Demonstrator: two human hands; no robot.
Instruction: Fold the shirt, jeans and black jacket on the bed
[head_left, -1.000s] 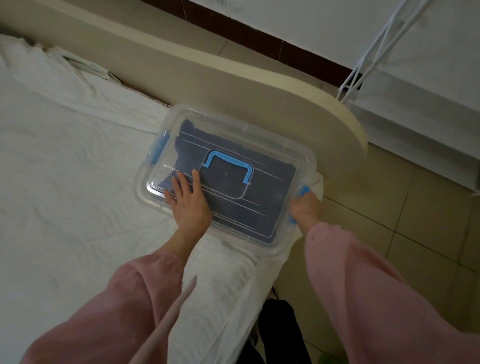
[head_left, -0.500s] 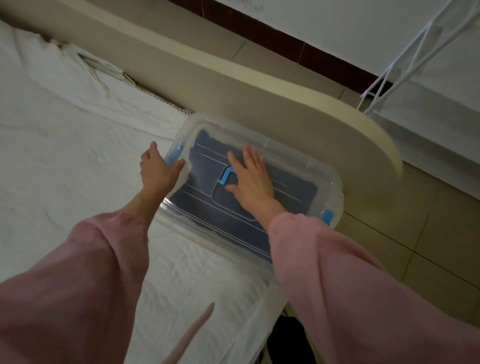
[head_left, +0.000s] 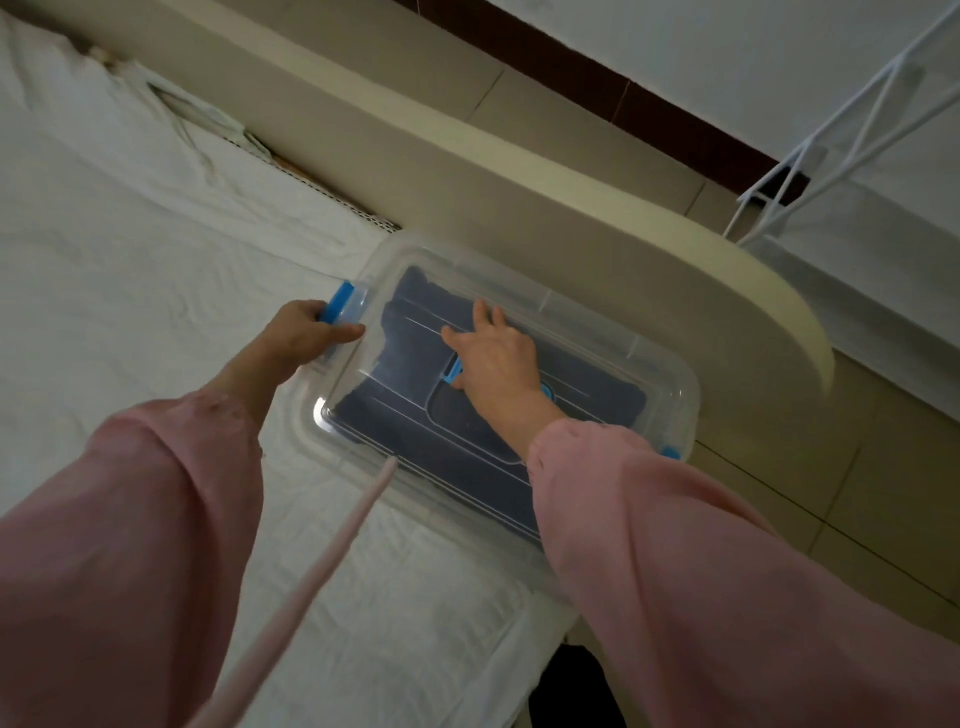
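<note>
A clear plastic storage box (head_left: 654, 364) with a lid stands at the corner of the white bed (head_left: 130, 312), against the footboard. Dark blue folded fabric (head_left: 410, 426) shows through the lid. My left hand (head_left: 306, 332) grips the blue latch (head_left: 337, 304) on the box's left end. My right hand (head_left: 493, 353) lies flat on the lid with straight fingers, covering most of the blue carry handle (head_left: 453, 371). A second blue latch (head_left: 671, 453) peeks out at the box's right end. Both arms wear pink sleeves.
A beige curved footboard (head_left: 597, 218) runs behind the box. Tiled floor (head_left: 857, 493) lies to the right, with a white wire rack (head_left: 831, 140) beyond. A pink cord (head_left: 332, 561) hangs from my clothing over the sheet. Rumpled white bedding (head_left: 171, 130) lies at the far left.
My right hand left the right latch and came to rest flat on the lid. My left hand moved from the lid to the left latch and now grips it.
</note>
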